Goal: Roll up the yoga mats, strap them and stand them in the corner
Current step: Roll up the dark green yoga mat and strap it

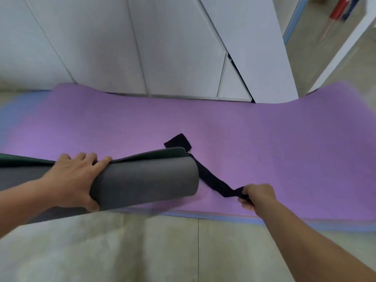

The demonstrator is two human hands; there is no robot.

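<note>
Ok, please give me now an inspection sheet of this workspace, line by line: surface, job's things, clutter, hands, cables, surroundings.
Surface: pale floor, one seam visible.
Job's things: purple mat lies flat, unrolled; grey mat is rolled and lies across its near edge; dark strap is loose at the roll's right end, not yet fastened.
Clutter: nothing seen.
Grippers: left hand grips the grey mat, fingers over its top; right hand pinches the strap's near end.
Cables: nothing seen.
Surroundings: white cabinet doors behind; blurred red object top right.
</note>
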